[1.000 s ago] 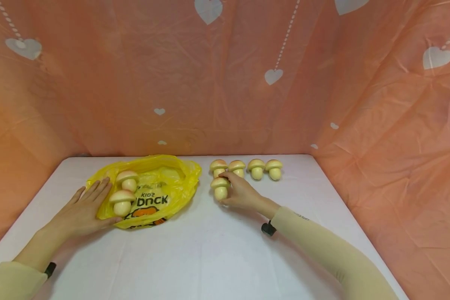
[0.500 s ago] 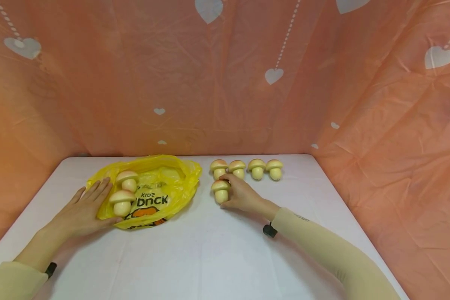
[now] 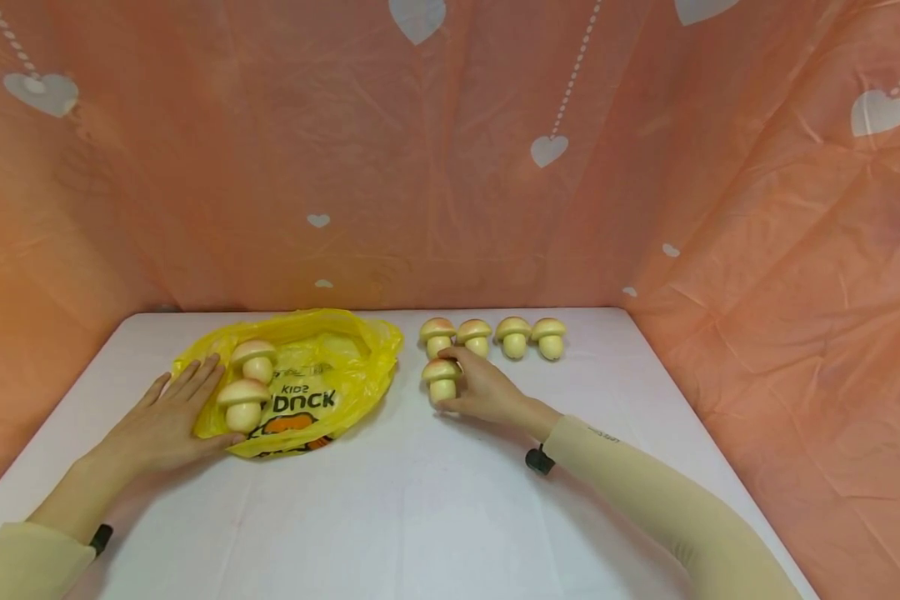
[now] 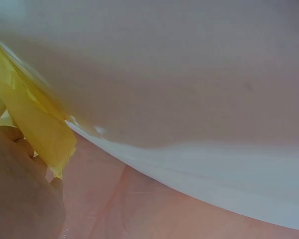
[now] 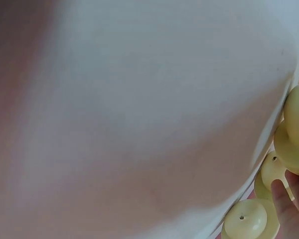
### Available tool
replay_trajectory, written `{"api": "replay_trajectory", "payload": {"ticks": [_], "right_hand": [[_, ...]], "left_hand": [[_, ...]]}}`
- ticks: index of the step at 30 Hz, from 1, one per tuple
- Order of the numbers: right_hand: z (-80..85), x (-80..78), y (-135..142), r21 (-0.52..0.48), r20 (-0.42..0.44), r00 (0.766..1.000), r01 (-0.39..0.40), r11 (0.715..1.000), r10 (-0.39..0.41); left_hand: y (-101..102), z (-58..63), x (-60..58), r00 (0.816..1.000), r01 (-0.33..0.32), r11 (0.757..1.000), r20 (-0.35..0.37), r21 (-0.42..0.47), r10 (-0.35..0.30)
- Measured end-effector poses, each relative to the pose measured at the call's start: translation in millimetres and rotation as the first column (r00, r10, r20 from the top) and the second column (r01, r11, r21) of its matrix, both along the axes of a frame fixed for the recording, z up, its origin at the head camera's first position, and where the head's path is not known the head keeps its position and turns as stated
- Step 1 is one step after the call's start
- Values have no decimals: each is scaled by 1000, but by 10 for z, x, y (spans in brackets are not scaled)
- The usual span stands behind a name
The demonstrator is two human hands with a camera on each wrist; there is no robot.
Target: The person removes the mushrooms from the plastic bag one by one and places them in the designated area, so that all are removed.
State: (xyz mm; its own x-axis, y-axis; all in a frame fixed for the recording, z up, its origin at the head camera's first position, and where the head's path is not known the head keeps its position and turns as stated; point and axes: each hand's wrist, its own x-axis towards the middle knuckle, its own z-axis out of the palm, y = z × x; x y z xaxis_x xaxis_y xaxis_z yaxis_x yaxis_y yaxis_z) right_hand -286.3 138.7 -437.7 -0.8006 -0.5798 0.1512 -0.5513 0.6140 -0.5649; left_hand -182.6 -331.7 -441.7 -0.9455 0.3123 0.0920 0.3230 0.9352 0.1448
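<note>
In the head view my right hand (image 3: 483,390) pinches a cream toy mushroom (image 3: 442,382) with a pink-tinged cap, stem downward, in front of the back row. The right wrist view shows that held mushroom (image 5: 296,117) at the right edge, with fingers (image 5: 284,201) beside it. My left hand (image 3: 161,425) lies with straight, spread fingers along the left rim of a yellow plastic bag (image 3: 371,367). Two more mushrooms, a rear one (image 3: 254,360) and a front one (image 3: 243,405), sit inside the bag's mouth. In the left wrist view the bag (image 4: 40,119) overlaps the hand.
Several similar mushrooms (image 3: 513,337) stand in a row at the back of the white table (image 3: 390,517), right of the bag. An orange curtain (image 3: 450,208) with pale hearts rises behind the table and on both sides.
My right hand and its mushroom have shifted very slightly toward me, away from the back row. The left hand, the bag and the other mushrooms have stayed in place.
</note>
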Motion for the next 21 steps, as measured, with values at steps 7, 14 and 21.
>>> {"api": "replay_trajectory", "payload": {"ticks": [7, 14, 21], "right_hand": [[3, 6, -7, 12, 0, 1000, 12, 1000, -12], [107, 31, -63, -97, -32, 999, -6, 995, 3], [285, 50, -349, -284, -88, 994, -92, 955, 70]], "left_hand": [[-4, -3, 10, 1000, 5, 1000, -14, 1, -5], [1, 1, 14, 1000, 0, 1000, -6, 1, 0], [2, 4, 35, 999, 3, 1000, -33, -1, -3]]}}
